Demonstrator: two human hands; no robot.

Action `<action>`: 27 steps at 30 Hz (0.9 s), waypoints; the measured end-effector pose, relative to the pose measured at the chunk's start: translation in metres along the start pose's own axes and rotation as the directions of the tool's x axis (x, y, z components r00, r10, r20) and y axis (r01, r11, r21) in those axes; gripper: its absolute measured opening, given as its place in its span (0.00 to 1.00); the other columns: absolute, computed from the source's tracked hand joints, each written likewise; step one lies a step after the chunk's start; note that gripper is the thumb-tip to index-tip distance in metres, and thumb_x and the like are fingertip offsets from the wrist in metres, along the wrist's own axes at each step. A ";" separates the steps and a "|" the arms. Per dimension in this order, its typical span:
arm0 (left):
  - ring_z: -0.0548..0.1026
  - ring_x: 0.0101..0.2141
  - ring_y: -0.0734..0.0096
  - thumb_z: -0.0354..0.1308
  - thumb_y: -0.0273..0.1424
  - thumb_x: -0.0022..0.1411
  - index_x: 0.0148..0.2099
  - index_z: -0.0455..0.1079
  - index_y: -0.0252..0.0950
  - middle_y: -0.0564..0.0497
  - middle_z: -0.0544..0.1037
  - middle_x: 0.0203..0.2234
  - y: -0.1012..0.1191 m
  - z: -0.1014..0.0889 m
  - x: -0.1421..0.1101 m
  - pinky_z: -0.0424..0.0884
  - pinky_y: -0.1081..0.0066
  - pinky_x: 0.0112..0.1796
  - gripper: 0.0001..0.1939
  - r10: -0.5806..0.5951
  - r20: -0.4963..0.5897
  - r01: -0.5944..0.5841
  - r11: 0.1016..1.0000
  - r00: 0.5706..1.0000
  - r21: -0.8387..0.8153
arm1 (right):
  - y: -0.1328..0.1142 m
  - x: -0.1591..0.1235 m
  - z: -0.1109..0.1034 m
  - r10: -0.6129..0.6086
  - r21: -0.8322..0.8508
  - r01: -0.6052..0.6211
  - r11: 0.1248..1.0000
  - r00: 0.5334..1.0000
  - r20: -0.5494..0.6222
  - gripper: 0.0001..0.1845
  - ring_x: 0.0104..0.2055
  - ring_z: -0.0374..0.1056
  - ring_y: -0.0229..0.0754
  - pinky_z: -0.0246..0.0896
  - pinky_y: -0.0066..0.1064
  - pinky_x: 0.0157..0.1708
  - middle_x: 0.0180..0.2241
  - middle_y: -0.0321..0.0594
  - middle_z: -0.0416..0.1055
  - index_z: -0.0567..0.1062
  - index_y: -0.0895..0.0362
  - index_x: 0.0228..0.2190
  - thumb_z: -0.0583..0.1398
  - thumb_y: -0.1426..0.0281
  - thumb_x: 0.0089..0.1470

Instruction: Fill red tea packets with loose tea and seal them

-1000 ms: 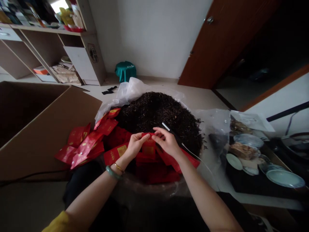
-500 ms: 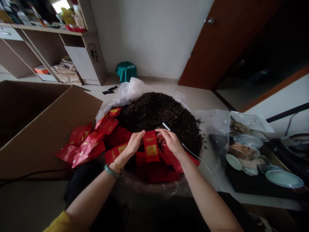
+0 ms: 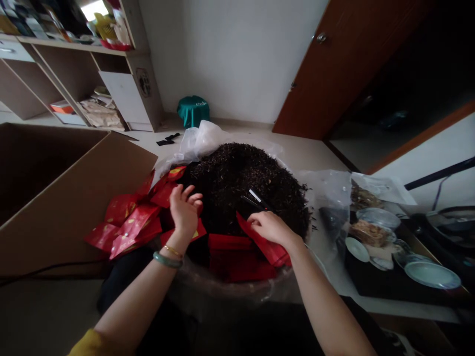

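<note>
My left hand is raised with the fingers spread, palm upward and nothing in it, over the left-hand red packets. My right hand is closed at the edge of a red packet at the right front of the heap. Just beyond that hand, a thin black tool with a white strip lies on the dark dried leaves; its kind is unclear. More flat red packets lie at the near side of the heap. Plumper, glossy red packets are piled at the left.
Clear plastic sheeting surrounds the heap. An open cardboard box stands at the left. To the right, a black tray holds dishes and a plastic tub. A green-covered stool is near the wall.
The red packet between my hands has left that spot. My left hand has moved left and opened. My right hand has lowered onto a packet at the right.
</note>
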State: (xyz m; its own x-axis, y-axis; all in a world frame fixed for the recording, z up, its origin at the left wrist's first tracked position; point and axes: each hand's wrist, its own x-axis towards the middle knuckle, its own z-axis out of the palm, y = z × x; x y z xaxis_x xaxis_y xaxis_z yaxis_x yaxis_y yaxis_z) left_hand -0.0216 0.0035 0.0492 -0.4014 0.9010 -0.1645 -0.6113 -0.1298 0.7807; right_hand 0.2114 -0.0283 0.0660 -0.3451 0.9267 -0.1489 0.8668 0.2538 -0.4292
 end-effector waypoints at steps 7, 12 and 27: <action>0.73 0.38 0.62 0.67 0.33 0.42 0.38 0.77 0.39 0.48 0.80 0.34 -0.039 0.010 -0.034 0.68 0.68 0.38 0.16 -0.097 0.693 -0.488 0.640 0.714 0.593 | -0.003 0.001 -0.003 -0.202 0.169 0.238 0.956 0.957 -0.207 0.15 0.38 0.72 0.40 0.65 0.31 0.42 0.36 0.38 0.76 0.78 0.52 0.36 0.54 0.77 0.54; 0.73 0.24 0.67 0.61 0.35 0.51 0.32 0.78 0.38 0.51 0.80 0.24 -0.043 0.007 -0.035 0.67 0.71 0.28 0.08 -0.090 0.576 -0.404 0.625 0.813 0.668 | -0.003 0.007 0.004 -0.107 0.182 0.227 0.957 0.856 -0.505 0.19 0.42 0.70 0.44 0.66 0.37 0.45 0.40 0.43 0.73 0.72 0.54 0.48 0.57 0.73 0.54; 0.75 0.30 0.64 0.59 0.39 0.53 0.38 0.77 0.35 0.50 0.81 0.30 -0.049 0.008 -0.038 0.69 0.71 0.32 0.14 -0.022 0.496 -0.334 0.713 0.868 0.616 | -0.014 0.009 0.031 -0.218 -0.113 0.197 0.974 0.674 -0.706 0.10 0.45 0.64 0.50 0.63 0.46 0.46 0.40 0.48 0.69 0.76 0.54 0.36 0.55 0.67 0.58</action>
State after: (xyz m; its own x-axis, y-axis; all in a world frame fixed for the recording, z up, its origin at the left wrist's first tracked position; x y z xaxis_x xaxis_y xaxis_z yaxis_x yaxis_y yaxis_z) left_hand 0.0286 -0.0211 0.0223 0.0035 0.9903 0.1392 0.1185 -0.1387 0.9832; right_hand 0.1852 -0.0319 0.0430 -0.1672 0.7647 0.6224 0.8167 0.4610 -0.3470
